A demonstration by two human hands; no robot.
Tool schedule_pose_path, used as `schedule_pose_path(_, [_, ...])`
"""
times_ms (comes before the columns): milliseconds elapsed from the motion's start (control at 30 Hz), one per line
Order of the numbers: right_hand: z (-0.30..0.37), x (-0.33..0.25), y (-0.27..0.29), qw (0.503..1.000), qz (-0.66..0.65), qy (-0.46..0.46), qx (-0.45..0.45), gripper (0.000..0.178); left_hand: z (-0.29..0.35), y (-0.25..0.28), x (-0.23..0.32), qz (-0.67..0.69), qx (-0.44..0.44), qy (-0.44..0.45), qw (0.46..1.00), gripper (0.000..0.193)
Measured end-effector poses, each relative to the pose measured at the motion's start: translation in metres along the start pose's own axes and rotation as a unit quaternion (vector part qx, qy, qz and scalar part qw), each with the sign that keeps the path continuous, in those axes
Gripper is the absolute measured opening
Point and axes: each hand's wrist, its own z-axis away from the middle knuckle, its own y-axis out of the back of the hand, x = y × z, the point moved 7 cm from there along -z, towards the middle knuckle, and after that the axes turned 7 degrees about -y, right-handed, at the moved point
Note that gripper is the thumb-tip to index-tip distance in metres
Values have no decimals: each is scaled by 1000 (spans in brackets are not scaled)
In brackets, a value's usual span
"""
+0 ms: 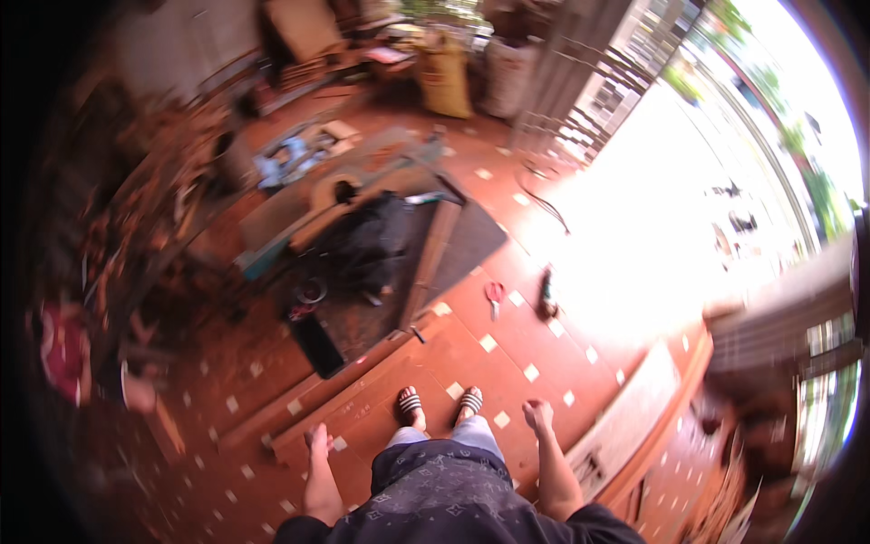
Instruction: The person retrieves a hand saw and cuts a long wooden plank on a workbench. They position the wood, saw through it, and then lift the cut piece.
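My left hand (pixel 319 442) hangs at my left side, its fingers partly apart and nothing visible in it. At my right side is my right hand (pixel 537 415), fingers curled in, with no object showing. Both are clear of any surface; nearest the left one is a long wooden beam (pixel 362 403) before my feet. Beyond it stands a low dark worktable (pixel 372 326). A black phone (pixel 317 346) lies at its near corner, beside a black cloth or bag (pixel 367 240) and a wooden strip (pixel 430 263).
Red-handled scissors (pixel 495 295) and a dark handheld tool (pixel 547 295) lie on the tiled floor ahead. A pale board (pixel 625 412) is at my right. Scrap wood (pixel 154 208) heaps up at the left. A yellow sack (pixel 444 77) stands at the back, near the bright doorway.
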Motion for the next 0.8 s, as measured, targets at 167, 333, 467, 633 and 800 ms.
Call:
schedule_pose_path(167, [59, 91, 54, 986, -79, -133, 61, 33, 60, -58, -44, -310, -240, 13, 920, 22])
schedule_pose_path(333, [135, 238, 43, 943, -168, -278, 78, 32, 118, -142, 2, -488, -253, -195, 812, 24])
schedule_pose_path(467, [209, 336, 15, 892, -208, -400, 38, 32, 124, -238, 40, -343, -299, -71, 888, 16])
schedule_pose_path(633, [285, 459, -11, 793, -264, -549, -1, 35, 208, -361, 83, -347, -321, -170, 865, 19])
schedule_pose_path(800, [308, 539, -22, 698, -304, -648, 32, 32, 296, -470, 61, -460, -391, -190, 775, 24])
